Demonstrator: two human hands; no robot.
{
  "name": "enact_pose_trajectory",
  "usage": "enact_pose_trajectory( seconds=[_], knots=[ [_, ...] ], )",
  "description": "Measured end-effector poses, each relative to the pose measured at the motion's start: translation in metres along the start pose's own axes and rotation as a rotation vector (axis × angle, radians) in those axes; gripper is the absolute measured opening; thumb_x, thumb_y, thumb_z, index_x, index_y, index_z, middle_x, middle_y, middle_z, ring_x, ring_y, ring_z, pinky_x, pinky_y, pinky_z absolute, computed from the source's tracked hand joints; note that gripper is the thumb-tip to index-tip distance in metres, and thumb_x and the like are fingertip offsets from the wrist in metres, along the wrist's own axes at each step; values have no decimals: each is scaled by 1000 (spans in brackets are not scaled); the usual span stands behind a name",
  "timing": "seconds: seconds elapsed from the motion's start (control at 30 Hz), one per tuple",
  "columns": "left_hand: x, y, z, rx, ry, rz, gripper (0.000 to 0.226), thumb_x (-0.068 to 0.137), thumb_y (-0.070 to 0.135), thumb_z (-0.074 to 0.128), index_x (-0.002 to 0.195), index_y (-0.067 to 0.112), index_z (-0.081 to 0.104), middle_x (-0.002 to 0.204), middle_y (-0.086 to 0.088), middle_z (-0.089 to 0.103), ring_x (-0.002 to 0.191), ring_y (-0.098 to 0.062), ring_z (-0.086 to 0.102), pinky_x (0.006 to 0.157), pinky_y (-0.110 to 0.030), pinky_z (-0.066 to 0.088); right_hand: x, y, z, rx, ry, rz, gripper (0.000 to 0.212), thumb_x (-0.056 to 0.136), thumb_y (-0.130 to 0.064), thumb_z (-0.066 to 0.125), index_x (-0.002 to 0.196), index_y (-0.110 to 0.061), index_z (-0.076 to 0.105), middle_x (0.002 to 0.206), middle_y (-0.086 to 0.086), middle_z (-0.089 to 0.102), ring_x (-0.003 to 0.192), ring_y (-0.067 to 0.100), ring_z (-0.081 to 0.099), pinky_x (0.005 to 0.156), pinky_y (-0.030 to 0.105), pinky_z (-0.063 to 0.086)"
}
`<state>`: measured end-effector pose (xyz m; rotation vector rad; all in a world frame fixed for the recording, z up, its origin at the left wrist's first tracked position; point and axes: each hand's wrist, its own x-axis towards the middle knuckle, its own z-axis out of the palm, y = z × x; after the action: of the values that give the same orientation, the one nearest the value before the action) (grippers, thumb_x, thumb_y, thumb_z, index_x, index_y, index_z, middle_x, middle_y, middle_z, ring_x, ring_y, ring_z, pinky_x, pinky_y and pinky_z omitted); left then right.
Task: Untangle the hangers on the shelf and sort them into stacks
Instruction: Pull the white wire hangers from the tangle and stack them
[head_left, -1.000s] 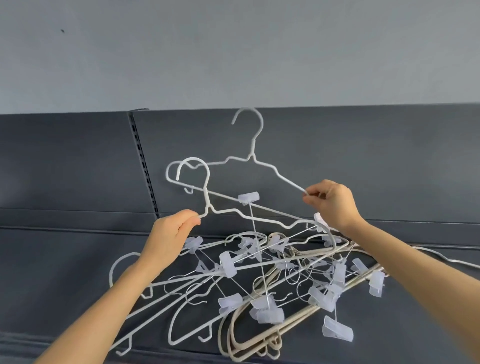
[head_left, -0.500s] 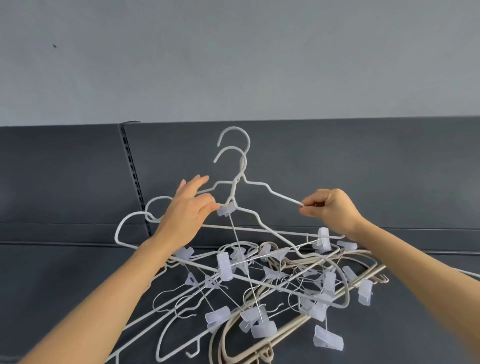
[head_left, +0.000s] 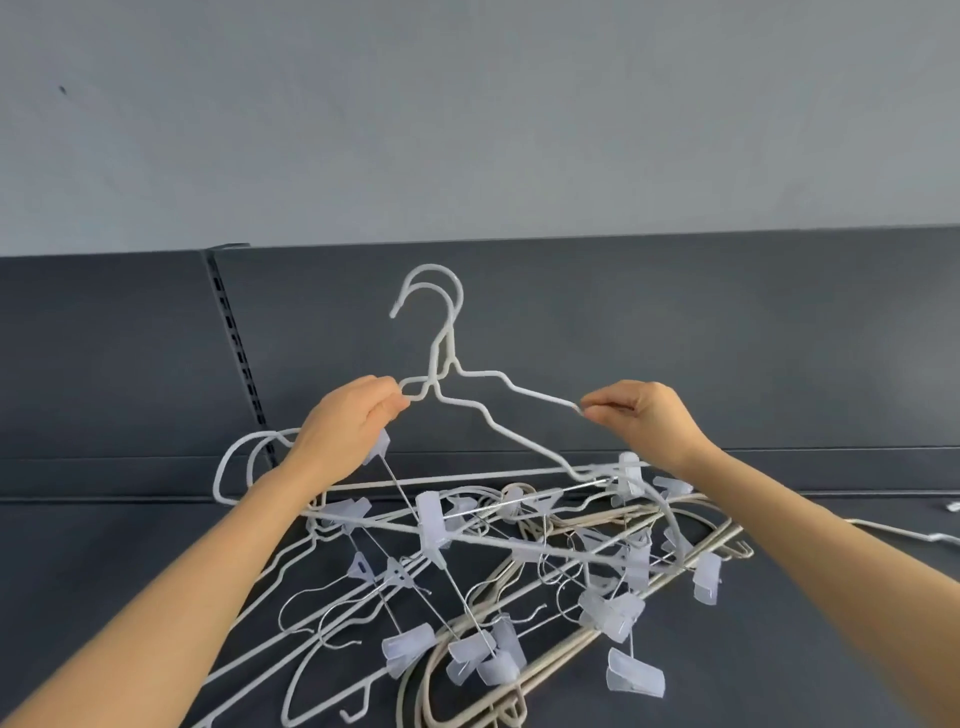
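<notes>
Two white hangers (head_left: 441, 364) lifted above the tangle (head_left: 493, 571)

My left hand (head_left: 348, 431) and right hand (head_left: 644, 421) pinch their shoulders, fingers closed; possibly they are still snagged below, over the shelf (head_left: 104, 545).

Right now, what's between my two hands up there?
In the head view, two white wire hangers span from the left hand to the right hand, hooks nearly overlapping, with dark shelf backing behind.

Hangers (head_left: 524, 389) matt white-coated; clips (head_left: 431, 522) translucent plastic.
</notes>
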<state>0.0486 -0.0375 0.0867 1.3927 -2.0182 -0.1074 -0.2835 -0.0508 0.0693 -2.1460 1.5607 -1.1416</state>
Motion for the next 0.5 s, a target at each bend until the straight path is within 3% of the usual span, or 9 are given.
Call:
enact_pose_trajectory(
  seconds=[0.13, 0.23, 0.33, 0.4, 0.5],
  knots=[
    [-8, -8, 0, -109, 54, -81, 29, 99, 20, 42, 72, 17, 51, 75, 0, 54, 71, -14, 50, 66, -28, 38, -2, 27, -9, -64, 122, 175, 26, 94, -11, 53, 116, -10, 66, 118, 4, 66, 110, 21, 59, 95, 28, 41],
    [-13, -13, 2, -141, 48, -113, 32, 100, 21, 40, 69, 18, 48, 66, 5, 47, 63, -10, 43, 61, -26, 34, -10, 53, -6, 36, 20, 374, 35, 91, -2, 51, 125, -7, 59, 119, 8, 64, 106, 23, 59, 90, 29, 44],
    [-14, -17, 3, -184, 58, -150, 34, 100, 21, 40, 68, 15, 47, 59, 7, 40, 56, -11, 36, 57, -28, 30, -22, 61, 9, 255, -107, 504, 25, 87, -1, 55, 109, -5, 67, 86, 4, 67, 76, 20, 59, 73, 33, 48],
    [-15, -20, 4, -208, 58, -160, 34, 100, 21, 40, 68, 12, 48, 59, 6, 39, 57, -14, 34, 57, -30, 29, -27, 58, 20, 400, -196, 545, 12, 80, -9, 63, 91, -6, 68, 79, 9, 63, 75, 25, 57, 73, 39, 46],
    [-17, -25, 6, -234, 49, -168, 34, 100, 20, 40, 69, 9, 49, 61, 1, 39, 59, -15, 34, 59, -32, 29, -26, 54, 32, 596, -220, 572, 13, 77, -14, 65, 75, -3, 57, 77, 16, 46, 75, 29, 38, 71, 40, 35]
  ],
)
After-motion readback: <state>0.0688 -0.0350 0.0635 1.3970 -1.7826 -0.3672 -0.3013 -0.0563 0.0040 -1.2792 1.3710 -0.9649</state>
